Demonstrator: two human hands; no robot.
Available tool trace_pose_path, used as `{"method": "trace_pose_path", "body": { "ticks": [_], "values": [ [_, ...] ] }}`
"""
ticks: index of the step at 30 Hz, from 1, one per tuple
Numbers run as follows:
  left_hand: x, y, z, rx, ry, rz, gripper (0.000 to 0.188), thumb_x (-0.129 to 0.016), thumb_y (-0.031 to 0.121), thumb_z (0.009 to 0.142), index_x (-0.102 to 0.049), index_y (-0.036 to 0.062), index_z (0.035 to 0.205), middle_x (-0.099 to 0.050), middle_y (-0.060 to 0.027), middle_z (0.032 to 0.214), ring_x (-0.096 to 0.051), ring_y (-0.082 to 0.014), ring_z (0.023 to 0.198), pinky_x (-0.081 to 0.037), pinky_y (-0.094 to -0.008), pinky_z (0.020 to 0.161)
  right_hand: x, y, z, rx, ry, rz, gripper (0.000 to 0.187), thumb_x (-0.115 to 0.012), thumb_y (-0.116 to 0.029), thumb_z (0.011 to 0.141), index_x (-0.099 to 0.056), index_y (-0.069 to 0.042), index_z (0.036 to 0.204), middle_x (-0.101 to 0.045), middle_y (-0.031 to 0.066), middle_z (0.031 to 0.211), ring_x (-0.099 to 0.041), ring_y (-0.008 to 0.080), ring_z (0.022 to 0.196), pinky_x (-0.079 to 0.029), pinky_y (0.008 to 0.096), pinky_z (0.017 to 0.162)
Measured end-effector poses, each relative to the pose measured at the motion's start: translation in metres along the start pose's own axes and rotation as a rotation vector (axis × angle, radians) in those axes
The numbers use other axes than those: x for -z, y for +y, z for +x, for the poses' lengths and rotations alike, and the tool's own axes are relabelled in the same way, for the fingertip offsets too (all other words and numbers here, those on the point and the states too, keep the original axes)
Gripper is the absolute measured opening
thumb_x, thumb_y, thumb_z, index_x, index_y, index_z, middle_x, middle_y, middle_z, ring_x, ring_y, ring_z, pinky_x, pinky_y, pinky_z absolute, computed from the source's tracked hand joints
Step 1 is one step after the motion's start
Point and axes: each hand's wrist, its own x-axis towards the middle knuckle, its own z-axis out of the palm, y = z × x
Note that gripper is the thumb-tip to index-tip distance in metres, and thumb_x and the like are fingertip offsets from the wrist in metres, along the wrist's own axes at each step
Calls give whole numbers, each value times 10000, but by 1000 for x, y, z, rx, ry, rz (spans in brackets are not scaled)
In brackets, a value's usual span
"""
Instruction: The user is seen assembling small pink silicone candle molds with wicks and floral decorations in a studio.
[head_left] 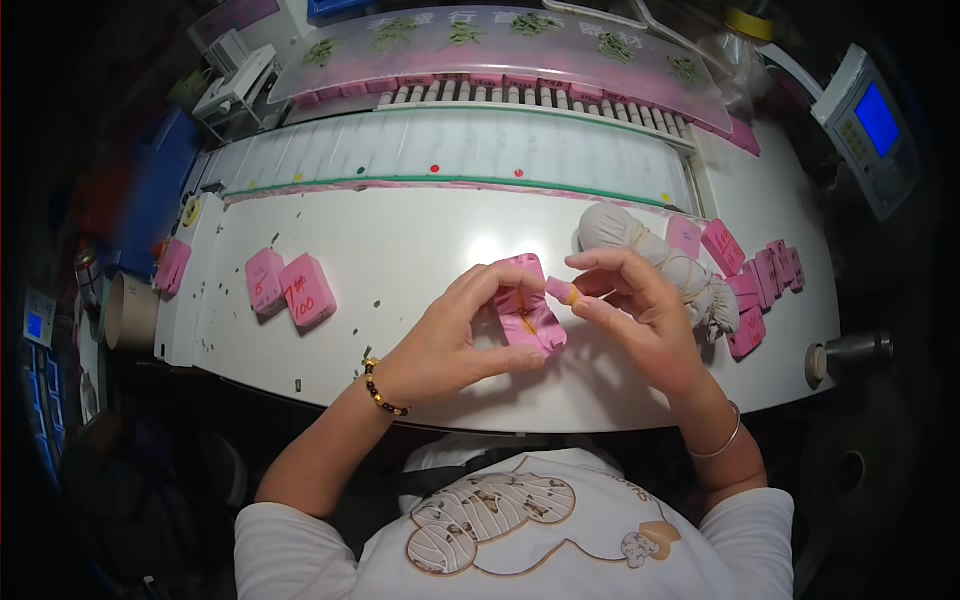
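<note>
Pink and creased, the block (546, 332) was over the white table (400, 240) near its front edge when I watched through the head view. I saw the left hand (447, 335) with its grip curved around the block, thumb low and fingers high. The right hand (645, 318) had its grip pinched on a small pink-and-yellow piece (560, 289) at the block's right side; whether they touched, I couldn't tell. A white bundle (612, 228) lay farther right, two pink blocks (310, 293) well left.

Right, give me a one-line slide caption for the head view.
Over a white table, left fingers hold a pink mould; right fingers pinch a small pink piece.
</note>
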Motion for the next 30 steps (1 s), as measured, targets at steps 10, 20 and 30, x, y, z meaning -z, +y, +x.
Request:
{"method": "trace_pose_path", "body": {
  "ticks": [10, 20, 30],
  "values": [
    [1, 1, -1, 24, 9, 20, 604, -835, 217, 771, -549, 82, 1285, -531, -76, 1133, -533, -211, 1069, -443, -345, 981, 10, 1, 6, -214, -71, 204, 191, -545, -133, 1036, -638, 2, 1134, -666, 18, 921, -612, 59, 865, -475, 214, 758],
    [3, 3, -1, 85, -38, 26, 629, -852, 172, 782, -528, 76, 1312, -549, -35, 1239, -527, -157, 1154, -415, -323, 1034, 5, 15, 14, -160, -129, 160, 178, -632, -164, 985, -684, -2, 1037, -668, 17, 885, -593, 75, 781, -462, 243, 669],
    [0, 3, -1, 59, 10, 1, 597, -832, 247, 775, -552, 86, 1276, -564, -78, 1189, -535, -231, 1122, -432, -365, 1009, -1, -17, 20, 473, -287, -673, 302, -694, -20, 799, -700, -98, 1091, -627, 62, 958, -622, 228, 838, -509, 345, 704]
  ]
}}
